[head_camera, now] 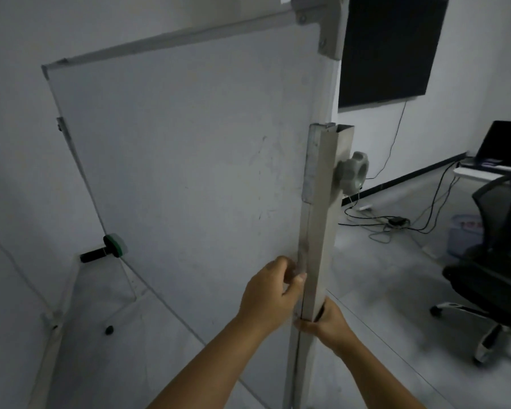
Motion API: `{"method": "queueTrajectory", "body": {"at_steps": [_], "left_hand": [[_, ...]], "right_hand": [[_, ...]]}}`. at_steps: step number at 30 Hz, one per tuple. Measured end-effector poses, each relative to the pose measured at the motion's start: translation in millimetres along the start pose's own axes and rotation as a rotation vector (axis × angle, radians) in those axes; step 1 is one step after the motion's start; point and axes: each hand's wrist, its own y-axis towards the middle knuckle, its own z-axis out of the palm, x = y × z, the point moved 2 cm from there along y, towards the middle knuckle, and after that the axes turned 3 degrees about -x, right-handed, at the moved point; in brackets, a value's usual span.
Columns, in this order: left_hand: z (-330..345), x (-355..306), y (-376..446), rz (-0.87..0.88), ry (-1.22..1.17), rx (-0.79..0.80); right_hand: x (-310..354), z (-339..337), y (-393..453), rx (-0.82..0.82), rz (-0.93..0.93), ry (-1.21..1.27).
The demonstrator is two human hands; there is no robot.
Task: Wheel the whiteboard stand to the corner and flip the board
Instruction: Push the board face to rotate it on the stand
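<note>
Metal upright [316, 249] of whiteboard stand, both hands clamped on it.
Left hand [270, 293] above right hand [326, 323]; looks stiff, top-heavy w/ board [189, 160]; grip low.

The room is dim, with plain pale walls [18, 119] and a pale grey floor [375, 290]; a dark baseboard [410, 175] runs along the foot of the far wall at 2 o'clock; a dark flat screen [390, 48] hangs on that wall at 1 o'clock, a thin cable [396, 134] dropping from it to a tangle of cords [387, 225] on the floor; at 3 o'clock a white bench [484, 174] carries an open laptop [505, 143]; a black mesh office chair [496, 261] stands just in front of it on a white wheeled base; a pale blue bin [462, 233] sits near the chair.
</note>
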Motion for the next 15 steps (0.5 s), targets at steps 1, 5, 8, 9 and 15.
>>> {"method": "queueTrajectory", "body": {"at_steps": [1,5,8,9,15], "left_hand": [[2.7,10.7,9.6,0.015,0.012,-0.110],[30.0,64.9,54.3,0.013,0.190,-0.389],[63.1,97.2,89.3,-0.008,0.208,-0.399],[75.7,106.6,104.0,0.000,0.226,-0.406],[142.8,145.6,206.7,0.013,0.352,-0.351]], "right_hand": [[-0.9,-4.1,12.8,0.014,0.005,-0.008],[-9.3,-24.7,70.6,0.020,0.037,0.013],[-14.4,-43.1,120.6,0.016,0.013,0.032],[-17.4,-50.6,140.6,0.023,-0.002,0.041],[-37.1,-89.6,264.7,-0.005,-0.058,0.089]]}}
